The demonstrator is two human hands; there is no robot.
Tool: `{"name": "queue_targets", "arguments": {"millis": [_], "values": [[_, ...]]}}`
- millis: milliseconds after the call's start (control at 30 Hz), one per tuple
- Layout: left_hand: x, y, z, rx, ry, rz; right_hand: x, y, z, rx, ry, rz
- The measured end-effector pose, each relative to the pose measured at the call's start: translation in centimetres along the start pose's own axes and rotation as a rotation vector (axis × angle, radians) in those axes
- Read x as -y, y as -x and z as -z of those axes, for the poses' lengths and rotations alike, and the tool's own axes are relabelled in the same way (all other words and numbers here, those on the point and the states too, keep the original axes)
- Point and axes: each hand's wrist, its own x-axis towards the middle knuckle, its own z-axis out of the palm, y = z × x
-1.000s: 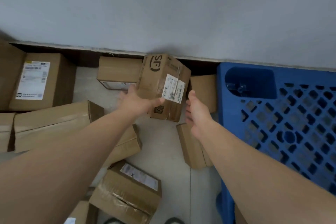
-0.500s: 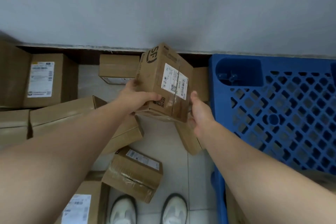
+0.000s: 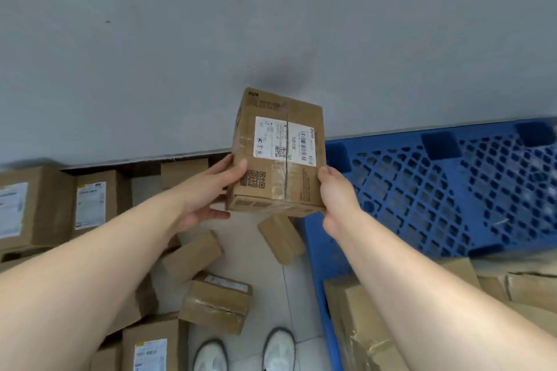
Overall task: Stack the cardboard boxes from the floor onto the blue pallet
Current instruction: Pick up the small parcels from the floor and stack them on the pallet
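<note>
the box (image 3: pixel 278 156) is in the air between both hands, clear of the floor (image 3: pixel 271 295). the left hand (image 3: pixel 208 193) grips its left edge: thumb flat on the labelled top face, the other fingers (image 3: pixel 217 215) curled under the near corner. the right hand (image 3: pixel 337 199) clasps the right edge, thumb on top and the rest hidden behind the cardboard (probably wrapped underneath).

the box's long axis runs away from the fingers toward the wall, label up. the pallet (image 3: pixel 437 190) lies just right of the right hand's fingers and lower, with open grid showing there. stacked boxes (image 3: pixel 530 289) already sit on it, on the person's side of those fingers. the right hand is the nearer one, so the coming move looks like a swing rightward and down, led by that side. loose boxes (image 3: pixel 217 303) lie on the floor below the left fingers.
</note>
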Motion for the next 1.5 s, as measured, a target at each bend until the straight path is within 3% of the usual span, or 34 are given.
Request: {"name": "queue_targets", "arguments": {"millis": [267, 433, 933, 1200, 1500], "values": [[-5.4, 5.1, -8.1, -0.052, -0.099, -0.107, 4.1, 7.5, 8.8, -0.132, -0.026, 0.108], [-6.3, 7.8, -14.9, 0.019, -0.134, -0.221, 3.5, 11.1, 15.7, -0.184, -0.057, 0.169], [2.6, 18.2, -40.4, 0.177, -0.199, -0.219, -7.7, 21.9, 40.9, -0.394, -0.103, 0.227], [6.3, 19.4, -48.5, 0.267, -0.275, -0.173, -12.7, 24.2, 48.8, -0.516, -0.149, 0.129], [8.2, 20.2, -57.7, 0.257, -0.314, -0.154, -15.9, 24.8, 56.8, -0.603, -0.186, 0.098]]}}
